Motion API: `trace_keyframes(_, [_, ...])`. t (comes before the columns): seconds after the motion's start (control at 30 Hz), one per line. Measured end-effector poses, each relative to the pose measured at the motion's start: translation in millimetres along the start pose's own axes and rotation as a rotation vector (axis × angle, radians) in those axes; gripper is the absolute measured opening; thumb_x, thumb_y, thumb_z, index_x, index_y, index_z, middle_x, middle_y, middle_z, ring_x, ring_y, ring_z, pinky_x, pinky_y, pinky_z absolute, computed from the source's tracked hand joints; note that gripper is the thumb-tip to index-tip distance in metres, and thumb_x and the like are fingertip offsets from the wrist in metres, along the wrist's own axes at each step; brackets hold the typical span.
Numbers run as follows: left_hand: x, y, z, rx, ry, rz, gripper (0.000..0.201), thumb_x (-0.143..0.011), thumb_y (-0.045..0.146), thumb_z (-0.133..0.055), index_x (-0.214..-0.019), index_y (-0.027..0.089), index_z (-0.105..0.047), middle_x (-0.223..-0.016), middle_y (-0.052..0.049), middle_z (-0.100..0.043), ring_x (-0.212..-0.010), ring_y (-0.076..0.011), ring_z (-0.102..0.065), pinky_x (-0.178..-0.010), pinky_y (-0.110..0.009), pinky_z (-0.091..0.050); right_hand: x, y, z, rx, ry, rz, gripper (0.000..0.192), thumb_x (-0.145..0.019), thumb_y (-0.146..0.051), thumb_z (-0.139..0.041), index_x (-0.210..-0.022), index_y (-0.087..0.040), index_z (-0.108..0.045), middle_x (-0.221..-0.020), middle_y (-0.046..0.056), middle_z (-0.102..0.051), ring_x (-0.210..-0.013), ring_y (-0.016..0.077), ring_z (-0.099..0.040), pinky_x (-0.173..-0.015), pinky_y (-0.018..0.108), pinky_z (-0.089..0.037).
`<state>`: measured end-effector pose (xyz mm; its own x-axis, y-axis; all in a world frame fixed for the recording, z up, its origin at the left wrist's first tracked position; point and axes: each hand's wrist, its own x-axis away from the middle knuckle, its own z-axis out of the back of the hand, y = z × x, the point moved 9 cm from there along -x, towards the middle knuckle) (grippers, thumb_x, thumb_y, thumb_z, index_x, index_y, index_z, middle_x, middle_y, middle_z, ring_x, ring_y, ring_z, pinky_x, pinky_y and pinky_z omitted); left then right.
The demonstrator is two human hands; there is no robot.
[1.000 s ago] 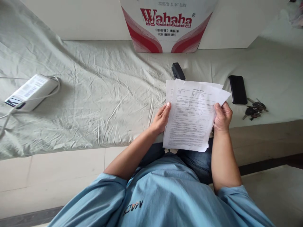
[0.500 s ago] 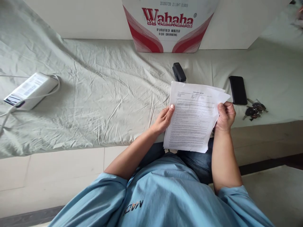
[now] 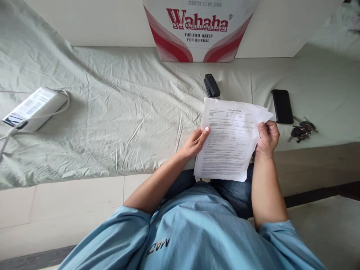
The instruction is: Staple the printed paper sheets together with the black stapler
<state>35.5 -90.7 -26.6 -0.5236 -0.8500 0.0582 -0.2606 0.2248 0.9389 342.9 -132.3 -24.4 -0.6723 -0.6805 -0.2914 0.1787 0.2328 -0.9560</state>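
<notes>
Head view looks down on our two hands holding a sheaf of printed papers (image 3: pixel 229 142) a little right of the frame's centre, above our lap. Our left hand (image 3: pixel 194 144) pinches the sheaf's left edge, thumb on the printed face, fingers curled behind. Our right hand (image 3: pixel 267 138) is closed on the right edge, thumb over the front sheet. The sheets fan slightly apart at their upper right corner.

Beyond the papers lies a bed covered with a wrinkled pale green sheet (image 3: pixel 118 108). A black stapler (image 3: pixel 212 85) sits just above the sheaf's top edge. To the right of the papers lies a black phone (image 3: pixel 282 106), with a bunch of keys (image 3: pixel 303 131) just beside it. At the frame's left edge a white box (image 3: pixel 33 108) lies with a white cable. A red and white Wahaha carton (image 3: pixel 198 30) stands at the top centre.
</notes>
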Motion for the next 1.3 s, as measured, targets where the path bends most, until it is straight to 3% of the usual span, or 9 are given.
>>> trace_keyframes(0.37, [-2, -6, -3.8, 0.002, -0.045, 0.037, 0.065, -0.098, 0.078, -0.067, -0.120, 0.019, -0.084, -0.116, -0.013, -0.086, -0.124, -0.0368, -0.077, -0.111, -0.050, -0.059, -1, 4, 1, -0.082, 0.001, 0.015, 0.043, -0.071, -0.060, -0.099, -0.083, -0.027, -0.073, -0.071, -0.006, -0.062, -0.069, 0.0143, -0.062, -0.072, 0.030, -0.055])
trace_keyframes(0.53, [-2, -7, -2.6, -0.040, -0.043, 0.030, 0.066, -0.098, 0.080, -0.066, -0.116, 0.019, -0.084, -0.106, -0.011, -0.086, -0.115, -0.0353, -0.079, -0.102, -0.047, -0.061, 1, 2, 1, -0.069, -0.004, 0.024, 0.046, -0.071, -0.063, -0.098, -0.084, -0.027, -0.072, -0.072, -0.005, -0.062, -0.074, 0.0163, -0.064, -0.074, 0.032, -0.055])
trace_keyframes(0.67, [-2, -9, -0.2, -0.059, -0.027, 0.051, 0.068, -0.098, 0.081, -0.063, -0.113, 0.018, -0.084, -0.111, -0.011, -0.086, -0.109, -0.0330, -0.080, -0.098, -0.045, -0.062, 2, 4, -2, -0.059, -0.019, -0.015, 0.044, -0.072, -0.061, -0.097, -0.083, -0.026, -0.073, -0.075, -0.005, -0.064, -0.073, 0.0150, -0.063, -0.076, 0.032, -0.055])
trace_keyframes(0.93, [-2, -13, 10.0, 0.090, 0.085, 0.032, 0.065, -0.095, 0.081, -0.068, -0.111, 0.019, -0.083, -0.109, -0.011, -0.084, -0.123, -0.0362, -0.076, -0.105, -0.048, -0.060, 4, -3, -18, -0.069, -0.215, -0.105, 0.063, -0.080, -0.075, -0.084, -0.122, -0.030, -0.072, -0.113, 0.006, -0.080, -0.113, 0.0274, -0.077, -0.104, 0.049, -0.061])
trace_keyframes(1.0, [-1, -17, 17.1, 0.123, 0.165, 0.036, 0.064, -0.094, 0.081, -0.070, -0.111, 0.020, -0.083, -0.112, -0.011, -0.084, -0.126, -0.0360, -0.075, -0.108, -0.049, -0.060, 16, -5, -14, -0.075, -0.328, -0.242, 0.072, -0.081, -0.081, -0.079, -0.133, -0.031, -0.070, -0.109, 0.007, -0.082, -0.113, 0.0312, -0.080, -0.100, 0.053, -0.063])
trace_keyframes(1.1, [0, -24, 30.1, 0.205, 0.302, 0.041, 0.063, -0.090, 0.081, -0.075, -0.114, 0.022, -0.082, -0.117, -0.010, -0.084, -0.133, -0.0365, -0.072, -0.114, -0.051, -0.058, 50, -14, 1, -0.111, -0.468, -0.398, 0.099, -0.068, -0.093, -0.080, -0.145, -0.032, -0.068, -0.105, 0.009, -0.085, -0.116, 0.0370, -0.080, -0.101, 0.057, -0.065])
trace_keyframes(1.17, [-1, -28, 37.5, 0.282, 0.373, 0.036, 0.063, -0.089, 0.080, -0.077, -0.117, 0.024, -0.080, -0.120, -0.010, -0.084, -0.137, -0.0380, -0.070, -0.116, -0.053, -0.057, 78, -24, 11, -0.161, -0.463, -0.420, 0.103, -0.062, -0.097, -0.080, -0.144, -0.034, -0.071, -0.119, 0.011, -0.085, -0.129, 0.0390, -0.077, -0.109, 0.059, -0.063])
trace_keyframes(1.23, [-3, -31, 42.3, 0.356, 0.419, 0.024, 0.064, -0.088, 0.080, -0.078, -0.121, 0.025, -0.077, -0.122, -0.009, -0.084, -0.142, -0.0398, -0.067, -0.116, -0.054, -0.058, 107, -32, 18, -0.238, -0.360, -0.411, 0.095, -0.065, -0.094, -0.080, -0.140, -0.037, -0.075, -0.144, 0.009, -0.078, -0.144, 0.0394, -0.068, -0.116, 0.060, -0.060])
trace_keyframes(1.3, [-4, -33, 42.5, 0.411, 0.433, 0.014, 0.065, -0.087, 0.080, -0.080, -0.124, 0.026, -0.076, -0.123, -0.008, -0.084, -0.144, -0.0409, -0.065, -0.117, -0.056, -0.057, 140, -32, 8, -0.277, -0.346, -0.468, 0.090, -0.063, -0.086, -0.088, -0.139, -0.039, -0.076, -0.154, 0.007, -0.073, -0.149, 0.0389, -0.065, -0.122, 0.061, -0.057])
